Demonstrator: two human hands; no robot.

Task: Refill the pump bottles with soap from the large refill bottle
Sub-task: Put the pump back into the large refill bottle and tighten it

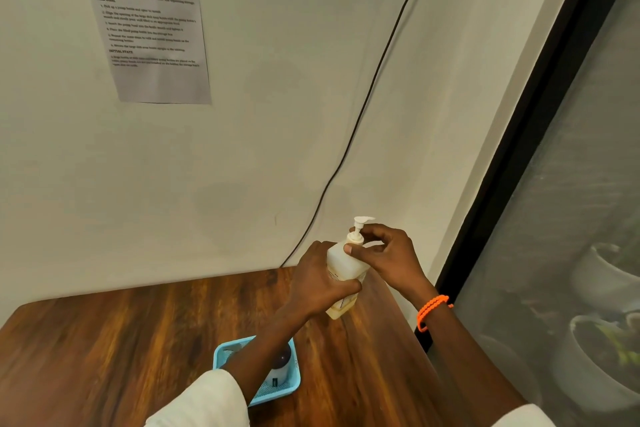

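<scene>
Head view, what are the hands doing?
— Low and right of centre, the left hand is gripping a translucent pump bottle with yellowish soap at its bottom, above the brown wooden table. The right hand is pinching its white pump collar.

And around them?
— A light blue mesh basket is sitting at bottom centre, the left forearm partly hiding a white, dark-topped object inside. A black cable is running down the wall, a printed sheet hanging upper left.

Printed sheet and black cable on wall (orange wristband too).
</scene>
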